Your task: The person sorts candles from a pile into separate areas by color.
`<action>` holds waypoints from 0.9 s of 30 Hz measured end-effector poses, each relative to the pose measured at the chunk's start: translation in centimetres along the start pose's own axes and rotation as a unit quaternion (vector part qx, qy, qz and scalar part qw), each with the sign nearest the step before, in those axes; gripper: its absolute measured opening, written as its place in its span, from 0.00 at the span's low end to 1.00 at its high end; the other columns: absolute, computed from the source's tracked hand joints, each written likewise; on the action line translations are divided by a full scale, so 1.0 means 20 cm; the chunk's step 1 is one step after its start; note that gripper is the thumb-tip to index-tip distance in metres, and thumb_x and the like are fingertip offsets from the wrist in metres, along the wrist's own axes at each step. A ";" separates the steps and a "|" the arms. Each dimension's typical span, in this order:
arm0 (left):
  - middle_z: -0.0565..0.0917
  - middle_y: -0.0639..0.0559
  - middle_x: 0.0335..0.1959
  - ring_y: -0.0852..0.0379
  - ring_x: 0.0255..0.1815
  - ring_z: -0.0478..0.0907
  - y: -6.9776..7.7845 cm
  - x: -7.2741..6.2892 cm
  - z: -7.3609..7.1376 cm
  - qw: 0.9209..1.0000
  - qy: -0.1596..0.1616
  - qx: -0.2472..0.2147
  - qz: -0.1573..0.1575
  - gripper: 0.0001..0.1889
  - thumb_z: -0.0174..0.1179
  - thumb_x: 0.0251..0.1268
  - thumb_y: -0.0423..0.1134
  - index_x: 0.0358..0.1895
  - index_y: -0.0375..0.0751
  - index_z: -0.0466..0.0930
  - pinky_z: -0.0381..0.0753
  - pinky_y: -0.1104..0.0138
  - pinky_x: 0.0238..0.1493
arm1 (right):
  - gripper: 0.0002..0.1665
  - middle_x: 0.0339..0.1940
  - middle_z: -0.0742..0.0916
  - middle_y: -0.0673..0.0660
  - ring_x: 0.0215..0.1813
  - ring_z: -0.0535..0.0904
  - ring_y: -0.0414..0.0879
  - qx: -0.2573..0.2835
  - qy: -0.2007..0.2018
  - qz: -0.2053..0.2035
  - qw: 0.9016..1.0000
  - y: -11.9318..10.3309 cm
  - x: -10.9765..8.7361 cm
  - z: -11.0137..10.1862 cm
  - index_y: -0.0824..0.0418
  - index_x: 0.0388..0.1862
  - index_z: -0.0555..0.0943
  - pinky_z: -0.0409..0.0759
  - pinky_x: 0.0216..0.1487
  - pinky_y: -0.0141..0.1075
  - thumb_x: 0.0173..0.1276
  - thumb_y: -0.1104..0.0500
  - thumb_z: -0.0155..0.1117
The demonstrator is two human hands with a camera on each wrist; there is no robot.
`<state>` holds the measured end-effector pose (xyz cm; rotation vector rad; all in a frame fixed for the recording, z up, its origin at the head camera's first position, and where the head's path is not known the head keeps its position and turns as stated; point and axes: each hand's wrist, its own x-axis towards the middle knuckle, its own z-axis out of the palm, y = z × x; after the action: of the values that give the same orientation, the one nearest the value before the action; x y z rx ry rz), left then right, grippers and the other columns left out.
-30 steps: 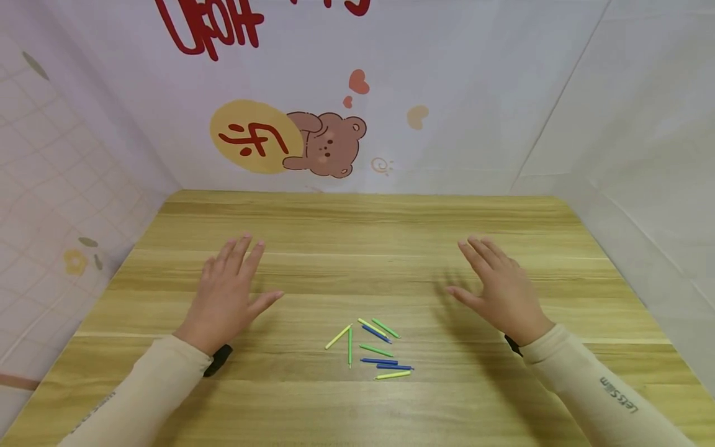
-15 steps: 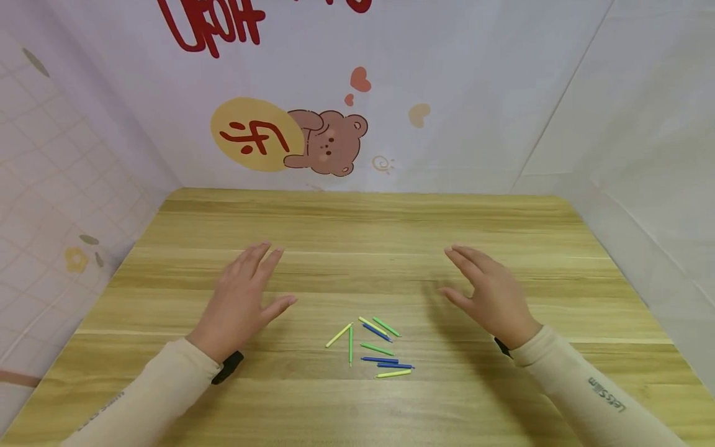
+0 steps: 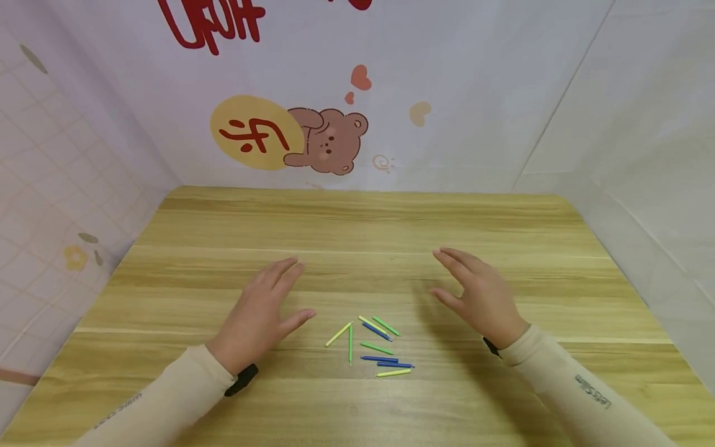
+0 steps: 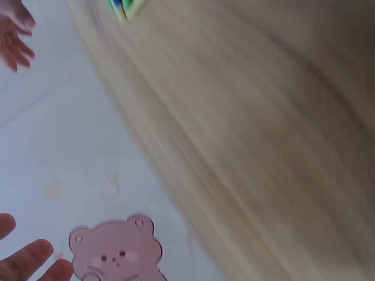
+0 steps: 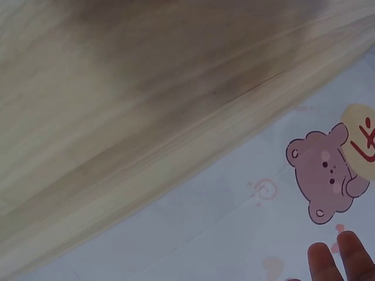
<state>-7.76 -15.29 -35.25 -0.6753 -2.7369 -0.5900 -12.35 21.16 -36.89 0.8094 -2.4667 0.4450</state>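
**Left hand (image 3: 259,316) and right hand (image 3: 486,298) apart, fingers extended**

The left arm (image 3: 162,397) and right arm (image 3: 586,391) reach forward, slanting inward toward each other. Each hand shows its back to the head camera. The left thumb (image 3: 298,318) spreads from the fingers, pointing inward; the right thumb (image 3: 447,299) also stands apart. Fingertips of each hand edge into its own wrist view.

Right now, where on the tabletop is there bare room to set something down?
The tabletop is bare along the back, between the printed backdrop and the hands, and outward of the left hand and right hand toward the side edges. It is crowded at front center, where the colored sticks lie close together.
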 end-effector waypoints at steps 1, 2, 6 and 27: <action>0.70 0.39 0.64 0.37 0.64 0.67 0.01 0.00 0.01 1.000 -0.002 -0.006 0.000 0.38 0.71 0.54 0.48 0.66 0.34 0.67 0.66 0.41 0.60 | 0.42 0.56 0.82 0.62 0.54 0.80 0.58 0.001 0.000 -0.001 1.000 -0.01 0.00 0.00 0.64 0.61 0.77 0.78 0.50 0.51 0.45 0.54 0.81; 0.70 0.39 0.64 0.37 0.63 0.68 0.02 0.00 0.01 1.000 -0.004 -0.011 0.001 0.38 0.71 0.54 0.48 0.65 0.34 0.68 0.67 0.42 0.60 | 0.42 0.55 0.82 0.62 0.54 0.79 0.58 0.003 -0.001 -0.001 1.000 -0.01 0.01 0.01 0.64 0.61 0.77 0.78 0.50 0.51 0.45 0.54 0.81; 0.74 0.41 0.61 0.40 0.61 0.71 0.06 0.00 0.04 1.000 -0.010 -0.019 0.015 0.36 0.72 0.52 0.47 0.63 0.36 0.70 0.70 0.44 0.58 | 0.41 0.54 0.83 0.62 0.54 0.80 0.58 0.010 -0.009 -0.003 1.000 -0.04 0.02 0.02 0.64 0.60 0.77 0.78 0.50 0.51 0.46 0.55 0.80; 0.81 0.53 0.43 0.54 0.47 0.76 0.17 -0.01 0.17 0.993 -0.077 -0.023 0.084 0.19 0.70 0.56 0.43 0.51 0.42 0.82 0.76 0.57 0.48 | 0.24 0.42 0.86 0.57 0.46 0.83 0.52 0.025 -0.078 -0.024 0.996 -0.17 0.06 0.12 0.61 0.47 0.84 0.81 0.46 0.45 0.50 0.58 0.78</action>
<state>-6.34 -11.18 -37.20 -0.9897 -2.7750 -0.5864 -11.91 16.86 -37.74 0.9539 -2.5822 0.4431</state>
